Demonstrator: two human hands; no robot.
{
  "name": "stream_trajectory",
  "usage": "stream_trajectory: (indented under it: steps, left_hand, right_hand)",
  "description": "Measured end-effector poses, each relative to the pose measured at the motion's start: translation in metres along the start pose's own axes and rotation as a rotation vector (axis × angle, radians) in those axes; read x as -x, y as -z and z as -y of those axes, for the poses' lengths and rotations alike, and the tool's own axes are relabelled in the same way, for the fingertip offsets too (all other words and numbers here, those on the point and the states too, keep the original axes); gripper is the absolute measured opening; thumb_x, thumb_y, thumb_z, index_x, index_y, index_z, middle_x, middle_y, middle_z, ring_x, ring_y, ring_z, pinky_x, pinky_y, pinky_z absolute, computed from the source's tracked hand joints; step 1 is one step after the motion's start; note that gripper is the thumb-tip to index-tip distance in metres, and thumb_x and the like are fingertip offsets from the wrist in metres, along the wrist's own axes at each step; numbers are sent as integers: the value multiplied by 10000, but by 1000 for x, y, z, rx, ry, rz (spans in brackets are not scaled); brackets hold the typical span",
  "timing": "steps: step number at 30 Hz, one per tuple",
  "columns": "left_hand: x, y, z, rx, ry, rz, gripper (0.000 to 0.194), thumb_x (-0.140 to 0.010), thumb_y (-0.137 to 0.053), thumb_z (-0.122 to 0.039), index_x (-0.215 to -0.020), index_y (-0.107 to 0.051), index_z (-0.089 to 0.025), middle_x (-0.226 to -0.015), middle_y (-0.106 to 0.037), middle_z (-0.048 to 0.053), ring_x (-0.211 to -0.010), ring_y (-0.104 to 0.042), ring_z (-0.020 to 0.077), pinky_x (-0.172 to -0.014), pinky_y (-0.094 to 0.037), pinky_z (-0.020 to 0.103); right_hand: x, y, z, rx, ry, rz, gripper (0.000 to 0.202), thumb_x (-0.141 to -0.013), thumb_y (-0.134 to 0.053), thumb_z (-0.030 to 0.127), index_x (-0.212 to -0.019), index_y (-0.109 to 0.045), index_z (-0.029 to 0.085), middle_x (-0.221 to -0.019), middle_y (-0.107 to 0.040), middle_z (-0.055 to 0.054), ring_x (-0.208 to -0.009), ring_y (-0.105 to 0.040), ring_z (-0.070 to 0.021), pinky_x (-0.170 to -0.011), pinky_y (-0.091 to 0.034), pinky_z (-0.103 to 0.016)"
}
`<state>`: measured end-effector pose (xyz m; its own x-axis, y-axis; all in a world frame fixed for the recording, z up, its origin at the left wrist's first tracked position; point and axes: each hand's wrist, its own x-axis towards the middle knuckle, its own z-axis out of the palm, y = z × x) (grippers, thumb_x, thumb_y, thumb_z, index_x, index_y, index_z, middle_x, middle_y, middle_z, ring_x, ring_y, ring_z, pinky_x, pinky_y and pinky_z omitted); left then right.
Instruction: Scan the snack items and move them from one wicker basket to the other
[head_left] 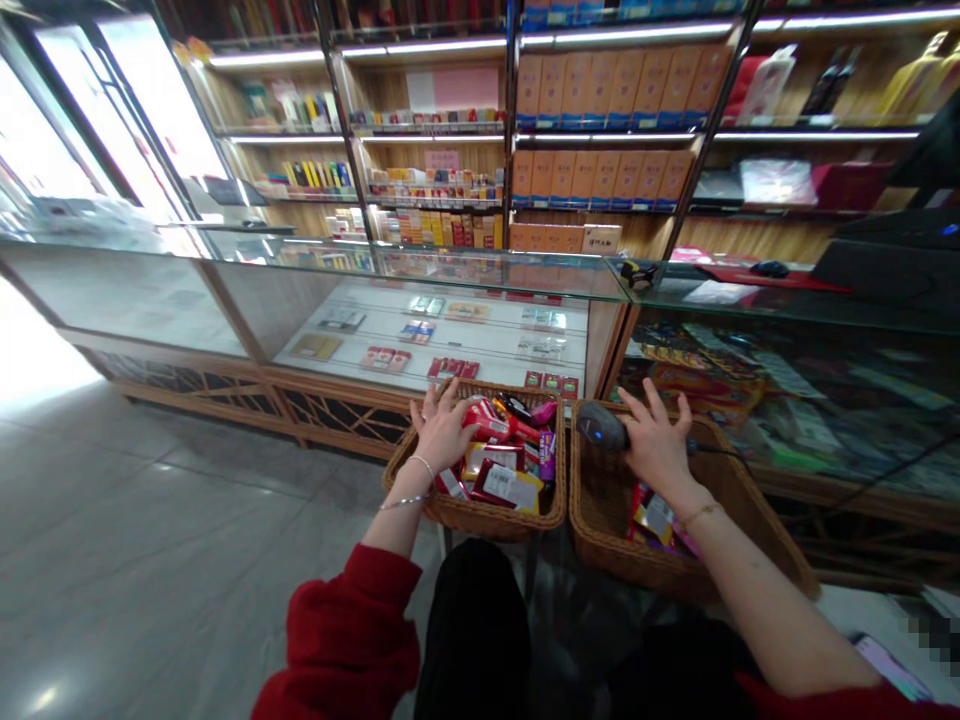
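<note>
My left hand (441, 432) is over the left edge of a wicker basket (559, 495), fingers spread, its thumb by a red snack packet (487, 425). In the same basket lie a dark red and yellow packet (510, 487), a purple packet (547, 456) and several other wrapped snacks. My right hand (654, 437) grips a dark barcode scanner (602, 428), some of its fingers raised. The scanner is above a second wicker basket (600, 555), its head pointing left. A few packets (654, 515) sit in that basket, partly hidden by my right wrist.
A glass display counter (420, 270) with small flat packs stands just beyond the baskets. Behind it are lit shelves with orange boxes (600, 85). A cable (724, 452) trails right from the scanner. A phone (889, 665) lies at lower right.
</note>
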<state>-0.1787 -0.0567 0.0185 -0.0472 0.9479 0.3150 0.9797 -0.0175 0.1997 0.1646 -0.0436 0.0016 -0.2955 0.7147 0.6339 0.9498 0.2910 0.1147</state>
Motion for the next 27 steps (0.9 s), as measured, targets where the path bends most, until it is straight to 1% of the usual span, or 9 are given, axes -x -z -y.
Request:
stream_trajectory:
  steps: [3, 6, 11, 15, 20, 24, 27]
  left_hand:
    - [-1, -1, -1, 7, 58, -2, 597, -912, -595, -403, -1495, -510, -303, -1710, -225, 53, -1582, -63, 385, -1230, -92, 690]
    - [-5, -3, -9, 13, 76, -35, 648, -919, -575, -424, -1538, -450, -280, -1714, -208, 68, -1585, -53, 376, -1234, -103, 678]
    - [-12, -9, -24, 27, 69, -98, 646, -924, -565, -427, -1535, -455, -251, -1721, -172, 78, -1582, -32, 395, -1225, -110, 698]
    - [-16, -17, -40, 19, 45, -107, 658, -906, -596, -460, -1519, -478, -254, -1718, -182, 87, -1580, -43, 404, -1225, -97, 704]
    - [-22, -26, -71, -6, -20, -84, 707, -885, -637, -486, -1528, -463, -248, -1711, -201, 111, -1578, -37, 411, -1227, -94, 701]
    - [-28, -31, -103, -7, -105, -69, 735, -896, -621, -516, -1553, -421, -255, -1708, -220, 106, -1576, -44, 417, -1229, -103, 695]
    - [-32, -36, -129, -1, -185, -47, 786, -886, -635, -523, -1572, -391, -225, -1708, -213, 120, -1574, -37, 424, -1246, -93, 667]
  right_hand:
    - [-2, 0, 2, -3, -3, 15, 388, -661, -542, 85, -974, -732, 212, -1491, -586, -50, -1513, -293, -340, -1169, -168, -710]
    - [-2, -2, 2, -10, -4, 15, 381, -666, -540, 86, -968, -735, 210, -1485, -592, -51, -1509, -298, -348, -1163, -170, -715]
    - [1, -5, -5, 6, -5, 7, 379, -679, -548, 95, -987, -737, 208, -1493, -584, -57, -1503, -308, -350, -1169, -153, -713]
    - [5, -7, -15, 39, -37, 10, 384, -677, -544, 90, -985, -740, 211, -1500, -577, -47, -1505, -302, -346, -1175, -146, -701]
    - [10, -11, -33, 63, -120, -5, 380, -688, -544, 87, -988, -745, 204, -1499, -577, -58, -1509, -285, -347, -1182, -131, -692]
    - [16, -14, -47, 89, -160, 22, 348, -705, -557, 103, -981, -745, 201, -1494, -582, -58, -1518, -262, -337, -1190, -127, -688]
    - [21, -16, -58, 110, -177, 50, 340, -722, -551, 108, -985, -743, 204, -1496, -581, -54, -1525, -248, -332, -1189, -134, -693]
